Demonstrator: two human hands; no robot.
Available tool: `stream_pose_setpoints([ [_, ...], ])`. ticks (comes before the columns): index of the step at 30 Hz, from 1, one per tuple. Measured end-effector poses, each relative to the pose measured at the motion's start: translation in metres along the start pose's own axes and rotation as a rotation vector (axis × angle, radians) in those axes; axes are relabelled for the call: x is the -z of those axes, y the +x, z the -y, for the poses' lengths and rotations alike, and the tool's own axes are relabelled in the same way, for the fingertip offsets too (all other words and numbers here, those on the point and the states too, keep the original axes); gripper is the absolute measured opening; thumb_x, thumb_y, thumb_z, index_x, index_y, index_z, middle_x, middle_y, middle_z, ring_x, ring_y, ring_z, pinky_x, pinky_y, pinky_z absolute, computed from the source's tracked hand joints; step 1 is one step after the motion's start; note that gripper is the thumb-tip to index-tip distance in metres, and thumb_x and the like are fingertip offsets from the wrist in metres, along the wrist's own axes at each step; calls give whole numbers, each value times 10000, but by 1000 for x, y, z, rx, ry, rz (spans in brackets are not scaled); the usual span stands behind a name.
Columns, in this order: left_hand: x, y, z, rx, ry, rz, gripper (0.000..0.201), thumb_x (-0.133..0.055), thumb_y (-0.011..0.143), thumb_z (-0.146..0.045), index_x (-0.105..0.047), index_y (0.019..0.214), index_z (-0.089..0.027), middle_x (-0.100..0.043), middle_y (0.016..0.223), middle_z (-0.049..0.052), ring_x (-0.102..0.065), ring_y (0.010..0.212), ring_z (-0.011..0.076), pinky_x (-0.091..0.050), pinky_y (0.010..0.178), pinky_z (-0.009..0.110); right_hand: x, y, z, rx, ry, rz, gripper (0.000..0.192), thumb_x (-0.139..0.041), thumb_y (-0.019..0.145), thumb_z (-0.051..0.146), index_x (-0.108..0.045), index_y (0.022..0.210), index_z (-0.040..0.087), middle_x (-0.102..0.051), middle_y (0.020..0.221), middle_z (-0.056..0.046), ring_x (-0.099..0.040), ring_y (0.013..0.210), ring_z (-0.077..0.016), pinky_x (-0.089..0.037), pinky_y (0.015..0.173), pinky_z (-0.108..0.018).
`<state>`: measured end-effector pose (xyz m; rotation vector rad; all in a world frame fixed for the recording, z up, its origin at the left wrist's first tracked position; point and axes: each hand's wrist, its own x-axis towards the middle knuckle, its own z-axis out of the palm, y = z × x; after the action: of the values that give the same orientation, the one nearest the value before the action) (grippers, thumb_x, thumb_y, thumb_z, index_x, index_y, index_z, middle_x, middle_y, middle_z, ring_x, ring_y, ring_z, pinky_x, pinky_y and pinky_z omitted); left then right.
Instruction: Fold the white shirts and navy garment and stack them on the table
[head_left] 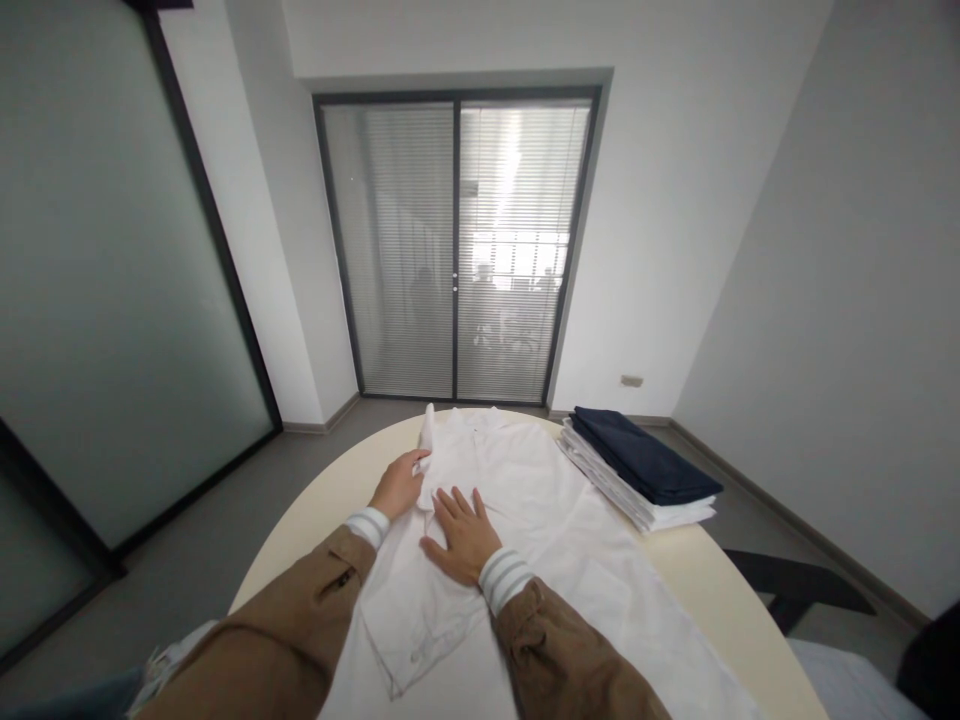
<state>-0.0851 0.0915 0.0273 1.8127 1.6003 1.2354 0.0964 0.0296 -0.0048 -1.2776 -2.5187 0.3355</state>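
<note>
A white shirt [540,500] lies spread over the round table, its collar end at the far edge and its body reaching back toward me. At the shirt's left edge, my left hand [400,484] is closed on the white fabric, which stands up in a small fold just beyond the fingers. My right hand [463,535] rests flat on the shirt with its fingers spread. Below it lies a folded-over part of the shirt, with a cuff-like edge near the front.
The cream round table [315,510] shows along the shirt's left side. A stack of folded white garments [600,480] stands at the table's right, with a folded navy garment [645,455] on top. Beyond the table is a glass door [457,250] with blinds.
</note>
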Motion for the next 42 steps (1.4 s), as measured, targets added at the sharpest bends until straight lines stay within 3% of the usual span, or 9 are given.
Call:
stream_pose_setpoints([
  [7, 4, 13, -6, 56, 64, -66, 403, -565, 760, -28, -689, 1137, -96, -704, 1193, 145, -643, 1135, 260, -445, 1041, 354, 7, -3, 1, 125, 26, 89, 579, -443, 932, 479, -368, 1488, 336, -291, 1606, -25, -195, 1485, -291, -85, 1175, -593],
  [14, 15, 12, 6, 136, 22, -109, 376, -569, 764, -84, -707, 1111, -126, -750, 1088, 99, -683, 1057, 263, -495, 980, 358, 8, -4, 3, 191, 105, 73, 566, -489, 909, 413, -422, 1456, 283, -366, 1571, -38, -238, 1475, -267, -98, 1198, -527],
  [17, 4, 13, -1, 113, -31, -77, 389, -579, 771, -95, -694, 1141, -125, -732, 1142, 104, -668, 1088, 256, -488, 997, 353, 7, -2, 4, 138, 193, 58, 516, -455, 934, 400, -441, 1431, 262, -445, 1523, -49, -294, 1454, -248, -105, 1205, -496],
  [21, -25, 15, -12, 80, -100, -1, 361, -618, 761, -76, -693, 1112, -116, -710, 1179, 122, -645, 1126, 241, -470, 1023, 347, 4, 5, 0, -50, 509, -121, 477, -279, 1014, 398, -369, 1443, 208, -578, 1389, -92, -514, 1298, -191, -312, 1133, -387],
  [27, -55, 10, -18, 122, -190, 141, 313, -697, 748, -108, -685, 1061, -111, -704, 1154, 153, -652, 1105, 244, -488, 996, 361, 1, 13, -10, -225, 696, -297, 531, -200, 1030, 448, -291, 1471, 168, -628, 1303, -124, -580, 1216, -195, -406, 1045, -350],
  [33, -22, -10, -18, 189, -253, 318, 308, -654, 807, -216, -637, 1104, -137, -697, 1142, 141, -702, 858, 183, -560, 709, 288, 1, 15, -7, -339, 579, -353, 655, -497, 915, 433, -322, 1466, 124, -666, 1203, -129, -662, 949, -209, -488, 898, -315],
  [36, -4, -34, -16, 200, -202, 366, 253, -639, 807, -306, -631, 994, -137, -709, 943, 96, -646, 656, 155, -494, 537, 252, -1, 15, -7, -335, 490, -361, 617, -563, 825, 307, -431, 1396, 114, -689, 1111, -107, -655, 870, -201, -492, 846, -293],
  [39, 1, -64, -18, 93, -18, 464, 226, -604, 827, -391, -628, 812, -167, -658, 707, 22, -577, 586, 147, -425, 527, 246, -3, 18, -12, -364, 455, -369, 514, -499, 807, 221, -529, 1311, 125, -706, 996, -84, -654, 876, -204, -485, 837, -291],
  [42, -3, -92, -26, -95, 218, 437, 255, -590, 846, -421, -620, 733, -195, -631, 659, 1, -556, 611, 147, -391, 581, 254, -5, 21, -20, -417, 483, -392, 516, -428, 839, 207, -508, 1340, 108, -703, 981, -86, -654, 878, -202, -490, 852, -299],
])
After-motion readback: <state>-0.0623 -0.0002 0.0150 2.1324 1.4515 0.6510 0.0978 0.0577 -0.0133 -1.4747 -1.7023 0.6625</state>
